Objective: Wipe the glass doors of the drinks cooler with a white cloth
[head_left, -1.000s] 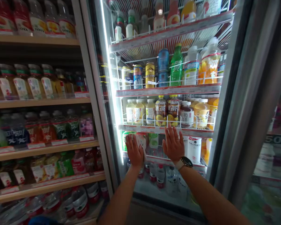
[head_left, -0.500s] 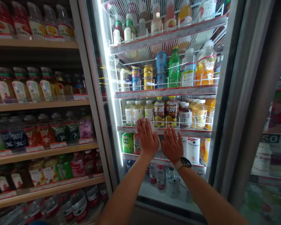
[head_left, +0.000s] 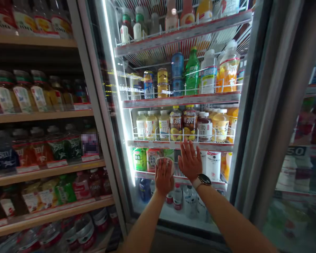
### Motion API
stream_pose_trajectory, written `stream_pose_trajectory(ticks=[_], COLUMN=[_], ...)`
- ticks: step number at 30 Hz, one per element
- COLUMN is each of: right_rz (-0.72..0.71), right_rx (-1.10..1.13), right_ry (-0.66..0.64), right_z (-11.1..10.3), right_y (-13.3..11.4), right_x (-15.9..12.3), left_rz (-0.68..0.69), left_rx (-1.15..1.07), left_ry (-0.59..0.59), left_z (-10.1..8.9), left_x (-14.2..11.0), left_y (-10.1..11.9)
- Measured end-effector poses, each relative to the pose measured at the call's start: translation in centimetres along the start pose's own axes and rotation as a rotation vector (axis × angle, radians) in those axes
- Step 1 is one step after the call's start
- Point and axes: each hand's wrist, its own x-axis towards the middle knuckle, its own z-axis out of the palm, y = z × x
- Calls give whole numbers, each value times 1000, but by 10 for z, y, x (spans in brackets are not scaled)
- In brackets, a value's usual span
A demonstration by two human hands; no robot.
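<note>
My left hand presses a folded whitish cloth flat against the cooler's glass door, over the lower shelf. The cloth's edges show past the fingertips and beside the fingers; the rest is hidden under the palm. To its right, my right hand lies open with fingers extended against the glass, holding nothing. A watch is on the right wrist. Behind the glass near the hands stand a red carton, a green carton and dark tea bottles.
On the left, open wooden shelves hold rows of bottled drinks. The cooler's metal frame stands between them and the glass. At the right is a grey door frame, with another glass-fronted drinks section past it. A bright light strip runs down the cooler's left side.
My left hand has slid down the glass with the cloth, from the middle shelf edge to the lower shelf. My right hand stays almost in place. The view has shifted slightly.
</note>
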Motion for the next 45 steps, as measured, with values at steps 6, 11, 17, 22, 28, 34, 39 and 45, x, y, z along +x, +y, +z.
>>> stream_pose_trajectory(ticks=[6, 11, 17, 22, 28, 34, 39, 45], right_rz=[10, 4, -8, 11, 10, 18, 4, 16], right_rx=[-28, -17, -30, -20, 7, 22, 30, 8], right_ry=[-1, -4, -5, -10, 1, -21, -16, -12], right_z=[1, 0, 1, 2, 2, 0, -1, -1], right_y=[0, 0, 1, 1, 1, 1, 1, -1], right_x=[0, 0, 0, -1, -1, -1, -1, 0], left_rz=[24, 4, -35, -12, 83, 113, -19, 1], left_rx=[-22, -101, -117, -97, -9, -36, -85, -72], left_ry=[20, 0, 71, 21, -76, -112, 15, -2], left_z=[-3, -7, 1, 5, 0, -15, -16, -7], left_x=[40, 121, 115, 53, -9, 58, 136, 96], left_y=[-2, -7, -4, -2, -7, -17, -16, -18])
